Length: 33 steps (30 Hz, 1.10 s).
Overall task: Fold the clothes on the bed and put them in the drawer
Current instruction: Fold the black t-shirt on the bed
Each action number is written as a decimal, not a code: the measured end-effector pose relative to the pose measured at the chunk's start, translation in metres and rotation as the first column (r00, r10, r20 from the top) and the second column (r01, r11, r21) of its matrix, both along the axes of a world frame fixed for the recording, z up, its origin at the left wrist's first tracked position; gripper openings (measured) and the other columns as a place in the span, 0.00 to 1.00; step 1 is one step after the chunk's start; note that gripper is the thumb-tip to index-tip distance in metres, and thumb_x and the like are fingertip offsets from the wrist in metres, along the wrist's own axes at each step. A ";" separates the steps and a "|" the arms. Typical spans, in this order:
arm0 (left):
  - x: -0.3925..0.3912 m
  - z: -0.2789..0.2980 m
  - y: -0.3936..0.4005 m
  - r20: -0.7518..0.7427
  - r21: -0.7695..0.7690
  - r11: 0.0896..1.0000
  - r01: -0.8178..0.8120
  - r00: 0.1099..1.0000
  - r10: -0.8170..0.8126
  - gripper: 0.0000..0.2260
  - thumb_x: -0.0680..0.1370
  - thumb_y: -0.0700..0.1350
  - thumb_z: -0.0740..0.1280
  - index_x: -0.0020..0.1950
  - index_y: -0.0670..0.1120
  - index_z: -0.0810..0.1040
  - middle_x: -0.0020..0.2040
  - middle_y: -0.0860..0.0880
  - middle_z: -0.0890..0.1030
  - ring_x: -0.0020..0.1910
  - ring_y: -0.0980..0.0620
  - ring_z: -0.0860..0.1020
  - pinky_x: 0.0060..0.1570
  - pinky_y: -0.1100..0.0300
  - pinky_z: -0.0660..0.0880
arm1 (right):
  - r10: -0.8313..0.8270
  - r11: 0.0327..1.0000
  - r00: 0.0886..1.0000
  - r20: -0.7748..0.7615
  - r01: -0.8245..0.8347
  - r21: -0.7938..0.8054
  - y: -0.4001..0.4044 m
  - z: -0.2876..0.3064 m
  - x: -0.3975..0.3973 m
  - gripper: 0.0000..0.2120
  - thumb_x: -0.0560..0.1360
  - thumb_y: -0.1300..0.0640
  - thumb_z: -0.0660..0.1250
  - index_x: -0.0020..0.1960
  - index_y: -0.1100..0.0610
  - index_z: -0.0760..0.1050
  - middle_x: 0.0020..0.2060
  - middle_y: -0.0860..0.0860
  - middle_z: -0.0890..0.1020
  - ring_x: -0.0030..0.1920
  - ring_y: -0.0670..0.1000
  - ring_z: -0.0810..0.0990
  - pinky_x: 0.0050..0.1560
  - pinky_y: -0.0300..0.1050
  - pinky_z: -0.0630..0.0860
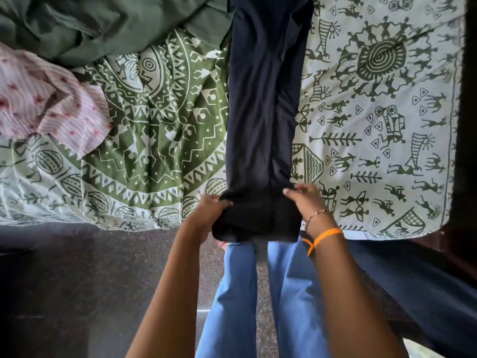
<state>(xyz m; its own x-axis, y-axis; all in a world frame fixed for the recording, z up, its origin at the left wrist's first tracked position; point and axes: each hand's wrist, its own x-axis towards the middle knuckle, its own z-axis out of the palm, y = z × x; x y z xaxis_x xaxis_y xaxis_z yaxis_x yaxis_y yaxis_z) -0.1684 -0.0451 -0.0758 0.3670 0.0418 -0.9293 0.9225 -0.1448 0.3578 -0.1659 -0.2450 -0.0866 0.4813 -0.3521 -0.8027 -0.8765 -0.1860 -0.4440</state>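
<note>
We are seeing, at the far left of the bed, a pink striped garment lying crumpled on the green printed bedsheet, and above it a plain green cloth is bunching up toward the top edge. Next to these, the sheet's round mandala pattern is spreading under loose wrinkles.

Moving toward the middle, our left hand is curling its fingers around the near left corner of the dark navy trousers, with the thumb pressing on top of the fabric. The trousers are lying lengthwise on the bed, stretching away from us up to the top of the view, and their near end is sitting folded back on itself at the bed's edge, between our two hands.

Our right hand is gripping the near right corner of that folded end, fingers curled over the cloth. A thin chain bracelet and an orange thread are circling the right wrist.

Below, our blue jeans are showing above the dark floor. To the right, the paler figured part of the sheet is running toward the bed's dark edge.
</note>
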 end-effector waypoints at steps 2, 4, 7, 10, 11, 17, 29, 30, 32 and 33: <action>0.032 0.012 -0.002 0.065 -0.030 0.994 -0.108 0.992 0.110 0.19 0.77 0.37 0.64 0.68 0.44 0.66 0.50 0.43 0.77 0.39 0.51 0.77 0.29 0.64 0.76 | -0.110 0.986 0.993 0.041 0.104 0.128 -0.003 0.006 0.033 0.07 0.72 0.64 0.69 0.40 0.56 0.71 0.39 0.57 0.75 0.41 0.52 0.73 0.43 0.42 0.70; 0.072 0.026 -0.003 0.107 -0.241 0.944 -0.226 0.961 0.257 0.23 0.79 0.38 0.60 0.73 0.44 0.60 0.53 0.44 0.77 0.40 0.51 0.79 0.33 0.62 0.79 | -0.165 0.971 0.982 0.088 0.146 0.190 -0.006 0.011 0.072 0.13 0.73 0.63 0.67 0.33 0.54 0.68 0.33 0.54 0.72 0.37 0.52 0.71 0.40 0.46 0.68; 0.118 0.040 -0.015 0.121 -0.558 0.772 -0.303 0.891 0.437 0.21 0.83 0.50 0.52 0.75 0.44 0.59 0.63 0.41 0.76 0.55 0.47 0.80 0.55 0.54 0.77 | -0.414 0.881 0.892 0.181 0.343 0.326 -0.005 0.018 0.118 0.08 0.78 0.61 0.60 0.40 0.55 0.68 0.35 0.54 0.75 0.36 0.51 0.74 0.40 0.45 0.73; 0.128 0.036 -0.034 0.472 -0.362 0.926 -0.104 0.836 0.279 0.22 0.84 0.49 0.48 0.77 0.50 0.48 0.72 0.45 0.67 0.67 0.46 0.70 0.66 0.53 0.64 | -0.554 0.820 0.766 0.327 0.433 0.374 0.003 0.019 0.124 0.07 0.79 0.64 0.53 0.53 0.54 0.62 0.42 0.54 0.80 0.40 0.51 0.81 0.41 0.40 0.76; 0.120 0.032 -0.040 0.575 -0.233 0.972 -0.013 0.805 0.148 0.21 0.84 0.47 0.50 0.77 0.49 0.51 0.71 0.45 0.68 0.68 0.46 0.68 0.67 0.54 0.62 | -0.482 0.874 0.777 0.404 0.395 0.283 0.007 0.018 0.119 0.10 0.77 0.67 0.53 0.54 0.55 0.63 0.45 0.55 0.81 0.42 0.52 0.82 0.43 0.39 0.76; 0.115 -0.018 -0.049 0.385 0.695 0.560 0.451 0.425 -0.819 0.23 0.78 0.39 0.57 0.72 0.53 0.64 0.78 0.52 0.50 0.76 0.43 0.43 0.71 0.42 0.37 | 0.584 0.792 0.631 0.511 -0.306 -0.528 0.028 -0.018 0.119 0.20 0.71 0.68 0.63 0.63 0.62 0.73 0.65 0.57 0.72 0.66 0.57 0.69 0.69 0.44 0.60; 0.212 -0.029 -0.048 0.567 0.572 0.809 -0.134 0.778 -0.272 0.17 0.72 0.41 0.71 0.61 0.46 0.76 0.52 0.50 0.73 0.50 0.52 0.74 0.48 0.74 0.62 | 0.135 0.964 0.928 0.348 -0.041 -0.264 -0.013 -0.038 0.214 0.15 0.66 0.60 0.74 0.51 0.62 0.78 0.43 0.57 0.81 0.46 0.57 0.79 0.51 0.50 0.75; 0.214 -0.029 -0.050 0.565 0.579 0.807 -0.118 0.771 -0.293 0.18 0.72 0.41 0.71 0.61 0.46 0.76 0.52 0.50 0.73 0.48 0.53 0.73 0.48 0.72 0.63 | 0.118 0.972 0.925 0.362 -0.033 -0.231 -0.016 -0.035 0.215 0.13 0.66 0.61 0.75 0.49 0.63 0.78 0.40 0.56 0.79 0.43 0.56 0.78 0.48 0.47 0.75; 0.214 -0.028 -0.052 0.578 0.575 0.812 -0.099 0.752 -0.317 0.16 0.72 0.40 0.71 0.59 0.44 0.76 0.52 0.49 0.73 0.47 0.50 0.75 0.51 0.64 0.70 | 0.115 0.971 0.888 0.446 -0.007 -0.238 -0.017 -0.029 0.216 0.10 0.66 0.63 0.74 0.45 0.64 0.77 0.37 0.54 0.77 0.39 0.52 0.74 0.43 0.41 0.71; 0.217 -0.030 -0.052 0.588 0.564 0.820 -0.097 0.745 -0.316 0.15 0.72 0.40 0.71 0.57 0.43 0.76 0.52 0.48 0.73 0.47 0.49 0.75 0.51 0.62 0.71 | 0.132 0.969 0.867 0.480 -0.011 -0.246 -0.017 -0.030 0.217 0.09 0.67 0.63 0.74 0.44 0.64 0.77 0.37 0.54 0.76 0.38 0.51 0.73 0.42 0.39 0.70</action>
